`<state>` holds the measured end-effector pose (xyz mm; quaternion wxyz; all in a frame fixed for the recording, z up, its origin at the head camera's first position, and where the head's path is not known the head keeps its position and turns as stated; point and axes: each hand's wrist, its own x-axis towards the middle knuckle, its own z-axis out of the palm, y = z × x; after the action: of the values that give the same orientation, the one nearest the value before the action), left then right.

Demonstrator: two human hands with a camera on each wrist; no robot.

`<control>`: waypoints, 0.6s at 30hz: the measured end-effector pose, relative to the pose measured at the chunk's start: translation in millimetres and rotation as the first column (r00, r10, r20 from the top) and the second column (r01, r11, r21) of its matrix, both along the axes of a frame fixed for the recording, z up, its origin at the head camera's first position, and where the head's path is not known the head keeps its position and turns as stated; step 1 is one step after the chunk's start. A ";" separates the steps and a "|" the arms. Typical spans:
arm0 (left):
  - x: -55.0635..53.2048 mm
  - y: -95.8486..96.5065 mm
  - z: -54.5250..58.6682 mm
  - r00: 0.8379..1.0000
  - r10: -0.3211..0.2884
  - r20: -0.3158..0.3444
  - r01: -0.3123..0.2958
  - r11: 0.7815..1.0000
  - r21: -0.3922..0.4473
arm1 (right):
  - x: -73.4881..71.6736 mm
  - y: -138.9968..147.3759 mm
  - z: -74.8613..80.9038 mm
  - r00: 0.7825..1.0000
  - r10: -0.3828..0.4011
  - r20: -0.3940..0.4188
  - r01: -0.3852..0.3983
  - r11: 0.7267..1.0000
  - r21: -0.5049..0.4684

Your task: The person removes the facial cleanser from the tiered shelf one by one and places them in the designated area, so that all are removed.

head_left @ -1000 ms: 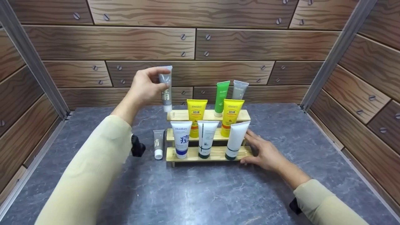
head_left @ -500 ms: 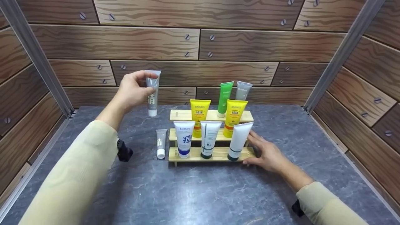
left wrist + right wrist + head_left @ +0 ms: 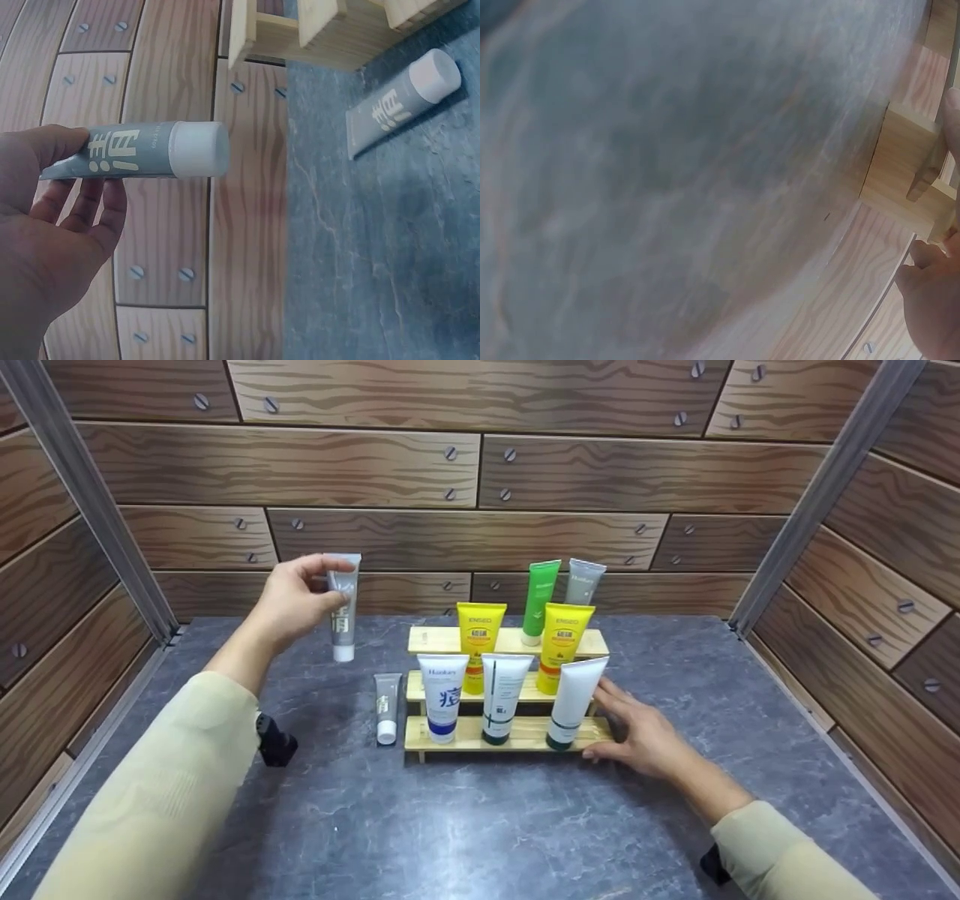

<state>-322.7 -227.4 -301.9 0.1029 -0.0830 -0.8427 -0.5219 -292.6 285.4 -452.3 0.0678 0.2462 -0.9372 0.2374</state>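
Observation:
In the head view my left hand (image 3: pixel 289 601) pinches a grey squeeze tube (image 3: pixel 343 615) near its flat end, held upright in the air with its white cap down. The left wrist view shows the same tube (image 3: pixel 135 150) between thumb and fingers. A similar grey tube (image 3: pixel 387 709) lies on the table, left of a three-tier wooden display stand (image 3: pixel 529 733). At the stand's right end my right hand (image 3: pixel 639 737) holds on, thumb at the front and fingers on the far side. Three white tubes (image 3: pixel 508 690) stand on the lowest tier.
Two yellow tubes (image 3: pixel 480 634) occupy the middle tier. Behind them a green tube (image 3: pixel 541 598) and another grey tube (image 3: pixel 585 581) stand upright on the right of the top tier. Wood-patterned panels (image 3: pixel 360 469) enclose the dark marbled table (image 3: pixel 450 825).
My left hand has carried the grey tube leftward and down, away from above the top tier's left end. The right hand stays at the stand. The head view has shifted slightly.

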 end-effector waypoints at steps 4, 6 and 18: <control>0.5 -5.4 -9.4 1.000 -0.007 0.015 0.007 1.000 -0.020 | 0.1 -0.1 0.0 1.000 -0.002 0.007 0.002 1.000 -0.002; 1.0 -7.5 -13.8 1.000 -0.011 0.021 0.012 1.000 -0.021 | -0.3 -0.2 0.4 1.000 -0.005 0.015 0.005 1.000 0.000; 5.4 -13.5 -39.7 0.992 -0.042 0.116 0.043 0.999 -0.003 | -0.4 0.0 0.1 1.000 -0.002 0.015 0.002 1.000 -0.001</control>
<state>-317.4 -240.9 -341.6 0.0424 -0.0710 -0.8467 -0.5256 -293.0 285.4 -452.3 0.0610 0.2436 -0.9378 0.2396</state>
